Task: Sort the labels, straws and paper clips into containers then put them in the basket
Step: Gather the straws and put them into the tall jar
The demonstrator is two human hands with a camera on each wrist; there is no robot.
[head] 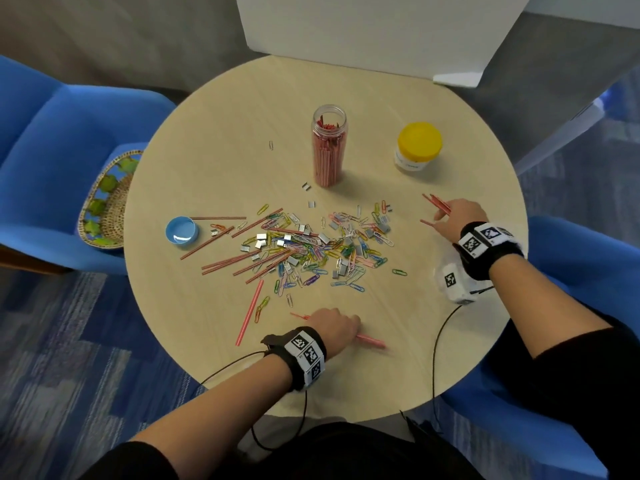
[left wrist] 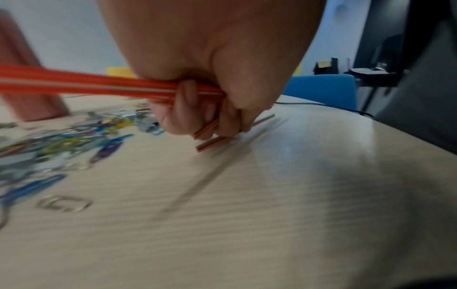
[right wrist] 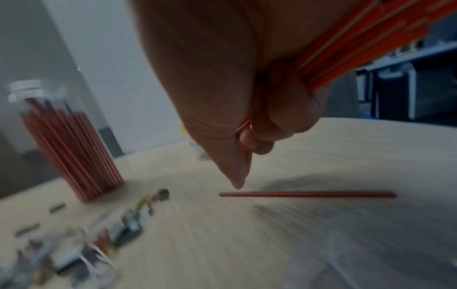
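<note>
Both hands bunching straws so they go into the jar [head: 329,147] together: left hand [head: 332,325] fingers curled round a bundle near the surface's front edge, right hand [head: 457,220] gripping several while one finger reaches for a loose straw [right wrist: 306,194]

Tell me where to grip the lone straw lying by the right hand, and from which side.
Pinch the lone straw near its middle, coming straight down from above. It lies flat on the table, thin and apart from the clip pile, so only its two long sides offer a grip. The right hand already holds straws.
</note>
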